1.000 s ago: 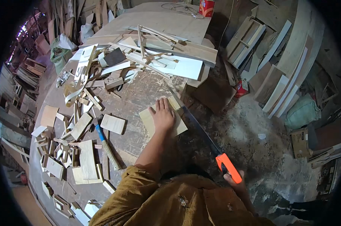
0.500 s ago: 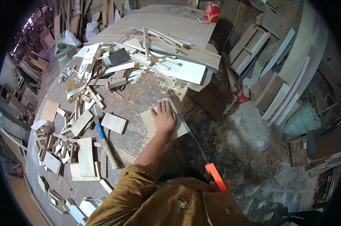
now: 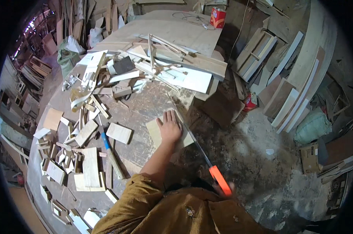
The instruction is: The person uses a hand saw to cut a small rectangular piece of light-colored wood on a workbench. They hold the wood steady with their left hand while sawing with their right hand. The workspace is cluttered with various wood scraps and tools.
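My left hand [image 3: 171, 128] lies flat, fingers stretched out, on a pale wooden board [image 3: 154, 132] at the edge of the worktable [image 3: 137, 104]. Along the board's right side runs the thin blade of a handsaw [image 3: 220, 180] with a bright orange handle. My right hand [image 3: 230, 188] is gripping the rear of that handle; most of it is hidden and what shows is blurred. To the left of the board are a loose wooden block [image 3: 119, 133] and a hammer [image 3: 111, 151] with a blue band on its handle.
Piled offcuts [image 3: 67, 160] cover the table's left side. White panels [image 3: 192, 79] and strips lie across its far part, with a red can [image 3: 218, 17] behind. Past the table's right edge, planks [image 3: 289, 103] and a green sack [image 3: 312, 125] stand by the floor [image 3: 258, 156].
The handsaw has slid a little forward along the board, its orange handle shifting up and left. My left hand stays flat on the board. The whole view has tilted slightly.
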A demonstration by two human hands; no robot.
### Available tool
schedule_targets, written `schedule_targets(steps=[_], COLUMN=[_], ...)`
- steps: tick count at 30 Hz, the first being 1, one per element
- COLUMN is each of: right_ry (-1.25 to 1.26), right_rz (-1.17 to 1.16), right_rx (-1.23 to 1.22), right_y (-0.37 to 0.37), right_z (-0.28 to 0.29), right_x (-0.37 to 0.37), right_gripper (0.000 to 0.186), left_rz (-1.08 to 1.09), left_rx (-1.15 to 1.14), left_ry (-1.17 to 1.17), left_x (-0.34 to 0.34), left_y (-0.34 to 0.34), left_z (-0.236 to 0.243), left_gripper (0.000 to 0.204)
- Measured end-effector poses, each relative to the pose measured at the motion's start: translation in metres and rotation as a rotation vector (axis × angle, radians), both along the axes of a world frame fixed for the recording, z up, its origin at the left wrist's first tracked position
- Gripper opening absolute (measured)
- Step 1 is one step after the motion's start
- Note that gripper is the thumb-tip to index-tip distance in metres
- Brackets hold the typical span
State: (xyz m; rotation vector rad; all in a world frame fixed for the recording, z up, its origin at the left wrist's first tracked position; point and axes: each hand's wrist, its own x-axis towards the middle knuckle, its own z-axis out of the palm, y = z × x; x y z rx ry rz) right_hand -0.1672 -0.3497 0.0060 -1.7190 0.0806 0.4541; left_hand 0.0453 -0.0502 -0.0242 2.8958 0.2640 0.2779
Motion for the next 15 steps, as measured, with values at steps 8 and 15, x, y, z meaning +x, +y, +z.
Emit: schedule_targets(steps=[8,15], right_ry=[-0.339,-0.216], right_rz=[0.091,-0.063], right_rx=[-0.233,-0.306], right_y=[0.039,0.055], right_z=[0.007,-0.009], right_x=[0.053,0.050], right_gripper=[0.028,0.028], left_rz=[-0.036,-0.002], left_rx=[0.042,0.007], left_ry=[-0.029,-0.007], left_x=[0.001,-0.003], left_y=[-0.003,-0.003], left_z=[-0.010,-0.002], left_gripper=[0.063,0.061])
